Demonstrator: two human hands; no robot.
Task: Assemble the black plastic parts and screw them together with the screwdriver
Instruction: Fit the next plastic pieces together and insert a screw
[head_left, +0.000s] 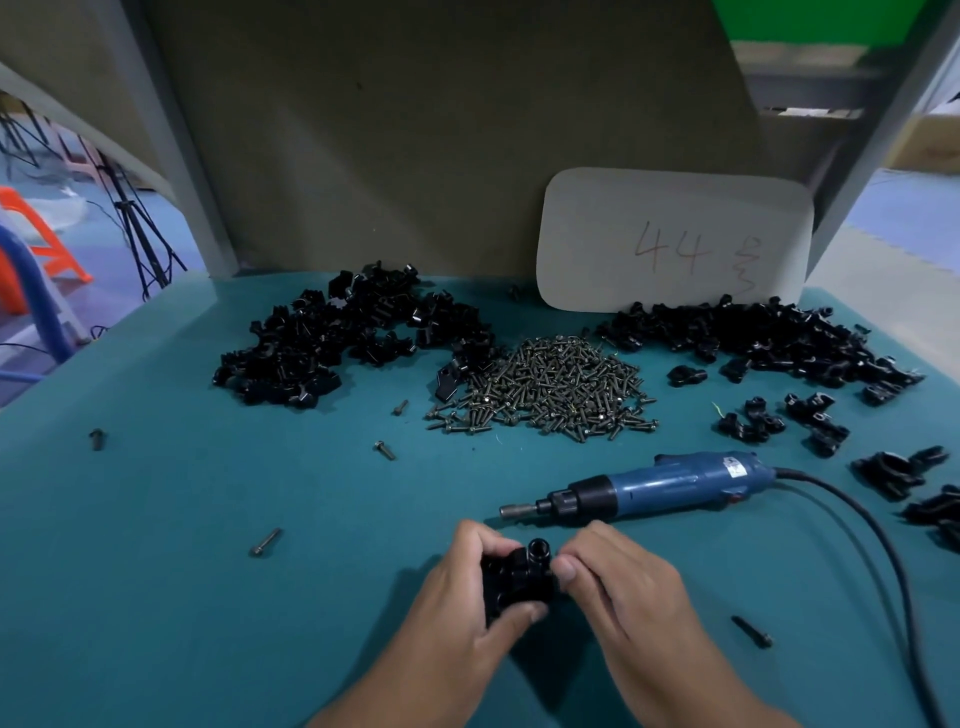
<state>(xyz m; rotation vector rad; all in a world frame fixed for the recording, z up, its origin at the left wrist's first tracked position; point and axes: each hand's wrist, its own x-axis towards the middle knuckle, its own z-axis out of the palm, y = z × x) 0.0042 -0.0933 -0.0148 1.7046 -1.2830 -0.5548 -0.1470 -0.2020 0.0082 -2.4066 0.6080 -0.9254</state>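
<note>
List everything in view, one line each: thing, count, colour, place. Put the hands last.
black plastic parts: two big piles, black, far left and far right.
screws: one heap plus a few strays, dark metal, centre.
electric screwdriver: one, blue, lying right of centre, corded.
card: one, white, marked 44, leaning at back.
table: one, teal.
held part: black, between both hands.
left hand: grips held part.
right hand: pinches it.

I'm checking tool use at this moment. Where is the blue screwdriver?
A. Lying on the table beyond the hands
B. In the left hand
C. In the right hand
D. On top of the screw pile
A: the screwdriver lies on the table; both hands hold the black part.
</note>
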